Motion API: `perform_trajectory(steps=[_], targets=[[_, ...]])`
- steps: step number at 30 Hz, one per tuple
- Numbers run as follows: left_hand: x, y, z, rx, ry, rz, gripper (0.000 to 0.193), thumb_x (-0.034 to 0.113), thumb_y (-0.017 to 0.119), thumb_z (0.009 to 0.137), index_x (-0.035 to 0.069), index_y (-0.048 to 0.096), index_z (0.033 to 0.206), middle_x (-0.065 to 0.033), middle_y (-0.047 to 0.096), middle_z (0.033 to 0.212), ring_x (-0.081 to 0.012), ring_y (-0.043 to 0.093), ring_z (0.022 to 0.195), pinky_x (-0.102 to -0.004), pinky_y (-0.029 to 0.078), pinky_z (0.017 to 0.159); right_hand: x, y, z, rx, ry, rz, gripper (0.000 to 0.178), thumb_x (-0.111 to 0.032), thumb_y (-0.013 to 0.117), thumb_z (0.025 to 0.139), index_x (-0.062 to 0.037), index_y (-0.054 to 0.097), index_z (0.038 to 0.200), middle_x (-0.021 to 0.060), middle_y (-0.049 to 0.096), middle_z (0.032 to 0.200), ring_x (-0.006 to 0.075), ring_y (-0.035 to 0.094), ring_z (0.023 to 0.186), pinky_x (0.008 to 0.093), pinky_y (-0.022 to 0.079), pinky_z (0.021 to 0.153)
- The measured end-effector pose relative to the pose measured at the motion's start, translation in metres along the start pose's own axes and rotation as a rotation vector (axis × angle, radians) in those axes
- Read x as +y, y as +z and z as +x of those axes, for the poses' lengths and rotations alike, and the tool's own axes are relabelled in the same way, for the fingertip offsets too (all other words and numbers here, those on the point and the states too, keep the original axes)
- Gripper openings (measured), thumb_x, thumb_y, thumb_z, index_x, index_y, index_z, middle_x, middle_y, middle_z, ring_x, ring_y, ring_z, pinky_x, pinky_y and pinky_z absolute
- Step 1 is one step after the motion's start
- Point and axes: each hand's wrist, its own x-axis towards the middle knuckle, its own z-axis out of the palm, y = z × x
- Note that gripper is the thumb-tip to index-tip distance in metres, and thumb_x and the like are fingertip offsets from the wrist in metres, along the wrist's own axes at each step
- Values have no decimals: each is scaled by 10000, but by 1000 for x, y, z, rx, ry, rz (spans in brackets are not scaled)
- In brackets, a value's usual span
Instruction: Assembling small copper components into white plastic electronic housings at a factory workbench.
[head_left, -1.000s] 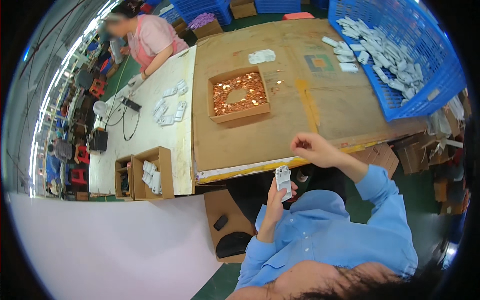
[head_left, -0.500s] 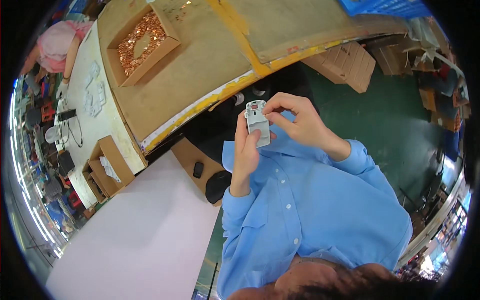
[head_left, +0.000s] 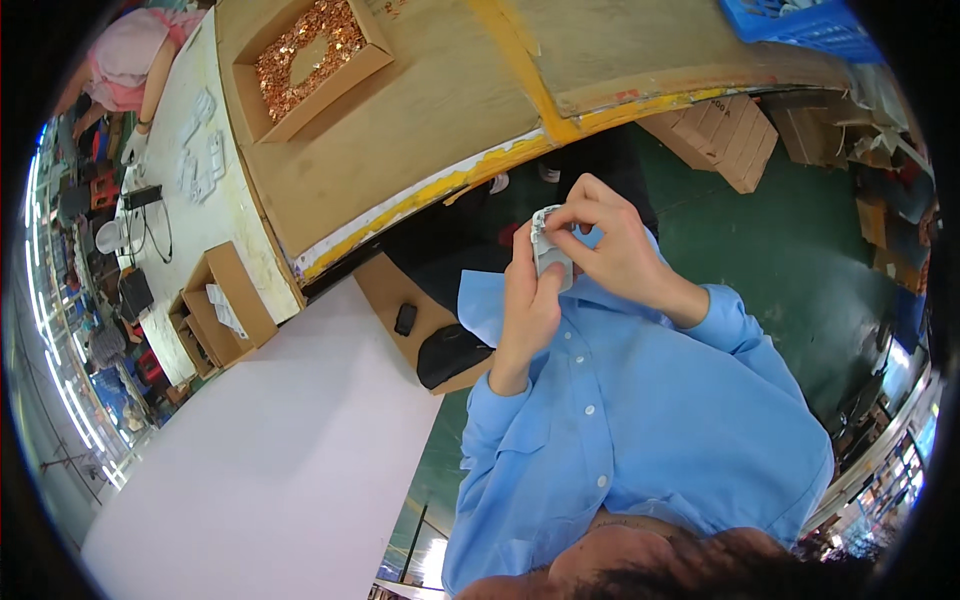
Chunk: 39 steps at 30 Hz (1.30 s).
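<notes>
I watch the person in the blue shirt bend over a pale plastic casing [head_left: 555, 262], held near the middle of the frame, just below the table's yellow-marked edge. The left hand [head_left: 527, 300] grips it, thumb laid along the near face, the other fingers wrapped behind where I cannot see them. The right hand [head_left: 612, 243] is bent over the casing's upper end, thumb and forefinger drawn together there; whether they pinch some small part, I cannot tell, as the knuckles cover that end.

At the upper left, the cardboard box [head_left: 337, 97] of copper-coloured pieces [head_left: 345, 42] is cut off by the top edge. So is the blue crate [head_left: 810, 33] at the upper right, showing only a corner and a little of its pale contents. The co-worker in pink [head_left: 128, 58] is cropped too, and the white parts [head_left: 203, 172] on the pale bench are too small to make out. Left of the hands lies a black pouch [head_left: 446, 357], its contents hidden.

A second ago the right hand was well apart from the casing, raised by the table edge; now it is on it. Half a second ago a reddish patch showed at the casing's upper end; now the fingers hide it, and the casing is turned more edge-on
</notes>
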Motion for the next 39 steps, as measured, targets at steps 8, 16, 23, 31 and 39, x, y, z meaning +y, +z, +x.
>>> perform_trajectory(steps=[8, 16, 23, 31, 39], targets=[[-3, -8, -4, 42, 57, -70, 373, 71, 451, 887, -1, 488, 1251, -97, 646, 980, -144, 626, 831, -278, 510, 734, -3, -1, 8, -46, 137, 133, 209, -39, 721, 774, -27, 571, 918, 30, 504, 862, 125, 468, 729, 252, 398, 669], [-3, -12, -5, 119, -21, -132, 286, 170, 412, 1000, 4, 531, 1200, -73, 657, 921, -109, 621, 729, -253, 515, 632, -10, 9, 3, -54, 11, -52, 172, -46, 687, 801, -15, 581, 933, 61, 541, 889, 152, 519, 733, 270, 423, 660], [-1, -11, -2, 118, -12, 15, 256, 175, 402, 1028, 15, 555, 1157, -62, 644, 884, -102, 608, 672, -242, 504, 592, -9, 4, 10, -75, -38, -123, 149, -68, 682, 798, -7, 576, 883, 82, 557, 823, 187, 563, 698, 298, 450, 611], [3, -14, -1, 82, 27, 198, 254, 179, 403, 1037, 9, 565, 1136, -65, 644, 807, -105, 614, 609, -236, 491, 552, -5, 1, 13, -111, 9, -112, 150, -81, 701, 795, -9, 577, 840, 64, 549, 752, 155, 538, 652, 282, 413, 588], [10, -12, -2, 105, 51, 266, 253, 179, 425, 1027, 2, 588, 1107, -69, 648, 749, -116, 629, 587, -240, 498, 538, -9, 0, 15, -141, 51, -161, 172, -88, 707, 776, -10, 557, 808, 67, 542, 715, 161, 525, 620, 291, 420, 560]])
